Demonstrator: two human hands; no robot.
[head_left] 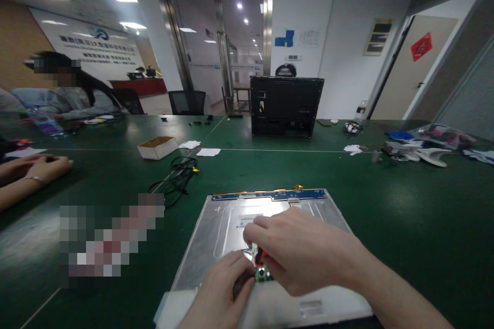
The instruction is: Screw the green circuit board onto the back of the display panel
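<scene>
A flat silver display panel (200,247) lies on the green table in front of me, a narrow blue circuit strip (247,196) along its far edge. Close to its near side is a small green circuit board (264,274) with thin wires beside it. My left hand (222,288) is closed, thumb and fingertips pinching at the board's left edge. Over the board, my right hand (297,252) is closed round a red-and-black screwdriver (260,256); its tip is hidden. White film (309,306) covers the panel's near end.
Left of the panel are a coiled black cable (179,172) and an open white box (157,147). A black monitor housing (287,105) stands at the far edge. Gloves and plastic bags (432,149) lie right. A co-worker's hands (42,169) rest at left; another person (73,87) sits beyond.
</scene>
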